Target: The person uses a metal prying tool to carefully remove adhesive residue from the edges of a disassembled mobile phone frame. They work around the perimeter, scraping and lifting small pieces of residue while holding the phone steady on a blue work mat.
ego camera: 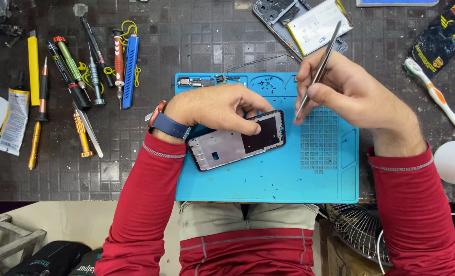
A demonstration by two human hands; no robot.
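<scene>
Fingertips of the left hand [222, 108] press together on the upper edge of one opened phone frame [236, 140], which lies tilted on the left half of a blue repair mat [268, 179]. Thumb and forefinger of the right hand [350, 94] are clamped on one pair of metal tweezers [319, 66], whose tip hangs just above the mat's grid of small square cells, near the frame's right end. One blue-strapped watch [169, 125] circles the left wrist; both sleeves are red. One detached phone back with a white, yellow-edged battery [317, 25] lies beyond the mat, near the tweezers' upper end. Left of the mat, on the dark tiled bench [135, 163], about nine slim drivers and pry tools [84, 76] are ranged, among them one yellow bar, one blue spudger and two gold-handled drivers. One white tube package with a yellow band [14, 120] lies at the far left. One black printed packet [442, 36] sits at upper right, with one white-and-orange toothbrush [437, 97] beside it.
</scene>
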